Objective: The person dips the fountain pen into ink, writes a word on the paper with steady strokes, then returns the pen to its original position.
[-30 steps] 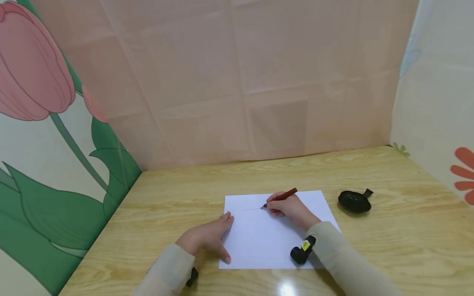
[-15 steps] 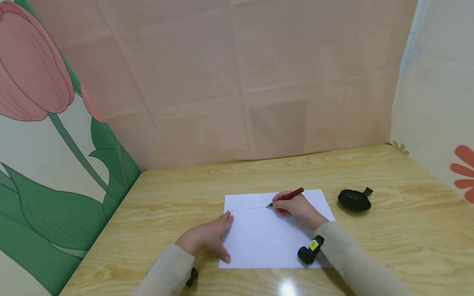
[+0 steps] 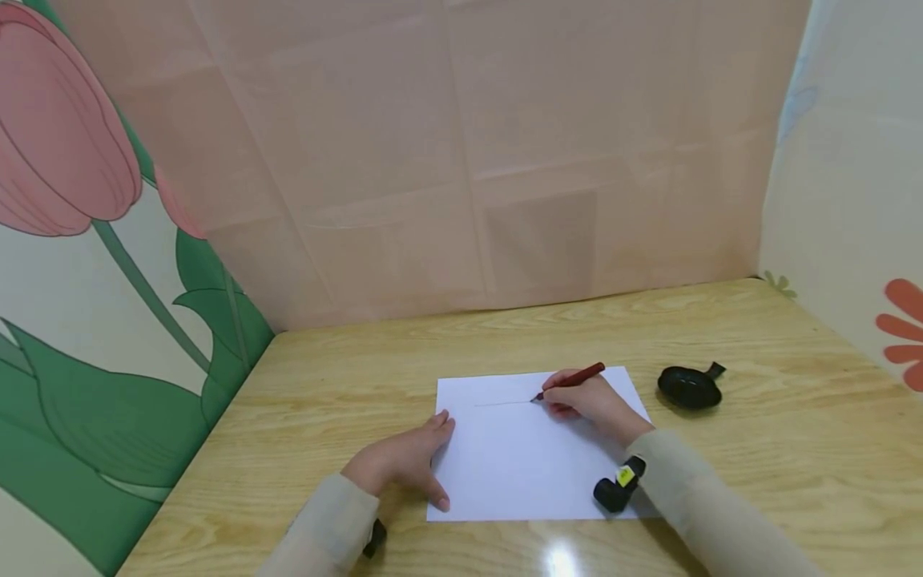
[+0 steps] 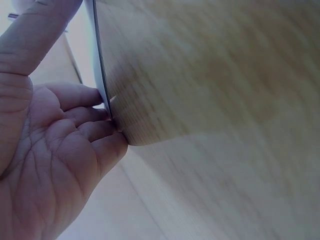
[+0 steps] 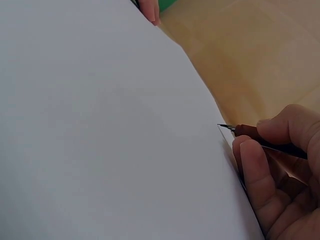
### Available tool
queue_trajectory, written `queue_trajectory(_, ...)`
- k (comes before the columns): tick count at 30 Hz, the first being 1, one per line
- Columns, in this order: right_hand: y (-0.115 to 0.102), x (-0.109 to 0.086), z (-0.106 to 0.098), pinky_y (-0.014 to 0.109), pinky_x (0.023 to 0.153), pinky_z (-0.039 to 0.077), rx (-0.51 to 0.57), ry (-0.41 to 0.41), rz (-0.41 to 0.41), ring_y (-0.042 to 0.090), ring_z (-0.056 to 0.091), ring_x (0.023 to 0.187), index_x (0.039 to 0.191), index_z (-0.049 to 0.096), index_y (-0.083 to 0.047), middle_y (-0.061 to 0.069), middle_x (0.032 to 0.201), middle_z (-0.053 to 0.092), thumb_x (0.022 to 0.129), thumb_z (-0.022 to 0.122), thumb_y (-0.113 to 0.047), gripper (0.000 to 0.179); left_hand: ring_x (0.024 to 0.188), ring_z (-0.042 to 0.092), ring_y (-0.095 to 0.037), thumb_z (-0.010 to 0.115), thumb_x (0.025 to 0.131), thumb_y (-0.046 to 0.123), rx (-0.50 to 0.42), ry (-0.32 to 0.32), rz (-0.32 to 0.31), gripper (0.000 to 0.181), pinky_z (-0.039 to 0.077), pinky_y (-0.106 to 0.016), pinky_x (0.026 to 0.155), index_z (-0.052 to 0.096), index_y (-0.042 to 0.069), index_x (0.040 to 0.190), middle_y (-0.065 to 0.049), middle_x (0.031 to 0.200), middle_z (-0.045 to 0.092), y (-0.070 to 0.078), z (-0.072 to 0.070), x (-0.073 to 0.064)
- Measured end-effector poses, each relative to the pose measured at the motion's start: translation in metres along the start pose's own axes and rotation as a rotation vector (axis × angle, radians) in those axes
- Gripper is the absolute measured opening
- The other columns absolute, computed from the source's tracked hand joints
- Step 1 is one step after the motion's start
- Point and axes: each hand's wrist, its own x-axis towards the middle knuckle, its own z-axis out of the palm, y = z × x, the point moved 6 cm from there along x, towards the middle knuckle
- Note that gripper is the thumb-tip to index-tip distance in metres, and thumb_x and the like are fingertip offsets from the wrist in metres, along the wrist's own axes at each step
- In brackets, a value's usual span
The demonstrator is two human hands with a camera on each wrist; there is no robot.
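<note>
A sheet of white paper point(image 3: 505, 473) lies on the wooden table. My right hand point(image 3: 594, 405) pinches a dark red fountain pen point(image 3: 586, 373) between thumb and fingers, its metal nib at the paper. A thin, nearly level line point(image 3: 501, 404) runs leftward from the nib across the upper part of the sheet. On the paper's left edge rests my left hand point(image 3: 407, 459), fingers and thumb spread. The left wrist view shows its fingertips point(image 4: 111, 145) along that edge. In the right wrist view the nib point(image 5: 227, 127) points out ahead of the fingers.
To the right of the paper sits a small black oval dish point(image 3: 688, 388) with a short handle. A pinkish sheet point(image 3: 461, 176) hangs behind the table point(image 3: 346, 361). Flower-printed walls stand at both sides. A black wrist camera point(image 3: 616, 489) overlaps the paper's lower right.
My right hand and the pen have moved rightward over the paper, and the thin line has grown longer behind the nib. The left hand has stayed in place.
</note>
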Motion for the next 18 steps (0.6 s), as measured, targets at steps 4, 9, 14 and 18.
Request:
queue_trajectory(4, -0.001, -0.002, -0.004, 0.026, 0.064, 0.052, -0.039, 0.001, 0.0, 0.014, 0.059, 0.069, 0.102, 0.063, 0.0, 0.004, 0.08, 0.064, 0.083, 0.067, -0.015, 0.025, 0.142, 0.011, -0.024, 0.085, 0.062, 0.031, -0.003, -0.002, 0.0, 0.111, 0.017, -0.039, 0.114, 0.02, 0.003, 0.147, -0.013, 0.155, 0.011, 0.0, 0.0, 0.0)
queue_trajectory(9, -0.001, -0.005, -0.01, 0.025, 0.064, 0.053, -0.044, 0.003, 0.002, 0.014, 0.059, 0.069, 0.103, 0.063, 0.001, 0.004, 0.08, 0.064, 0.083, 0.067, -0.015, 0.026, 0.143, 0.01, -0.023, 0.085, 0.062, 0.031, -0.007, -0.007, -0.014, 0.111, 0.016, -0.038, 0.115, 0.02, 0.005, 0.147, -0.012, 0.155, 0.01, -0.002, 0.001, 0.002)
queue_trajectory(14, -0.001, -0.008, -0.015, 0.025, 0.064, 0.053, -0.074, 0.012, 0.015, 0.014, 0.058, 0.071, 0.103, 0.063, 0.0, 0.003, 0.08, 0.063, 0.084, 0.066, -0.016, 0.026, 0.143, 0.01, -0.022, 0.085, 0.062, 0.032, -0.001, -0.01, -0.025, 0.111, 0.016, -0.038, 0.115, 0.02, 0.006, 0.148, -0.011, 0.155, 0.01, -0.003, 0.002, 0.003)
queue_trajectory(18, 0.001, -0.008, -0.02, 0.026, 0.063, 0.053, -0.077, 0.003, -0.008, 0.013, 0.057, 0.07, 0.103, 0.062, 0.001, 0.002, 0.077, 0.062, 0.084, 0.065, -0.015, 0.024, 0.143, 0.011, -0.023, 0.085, 0.062, 0.033, -0.001, -0.01, -0.02, 0.111, 0.016, -0.039, 0.114, 0.02, 0.006, 0.148, -0.011, 0.155, 0.01, -0.002, 0.001, 0.002)
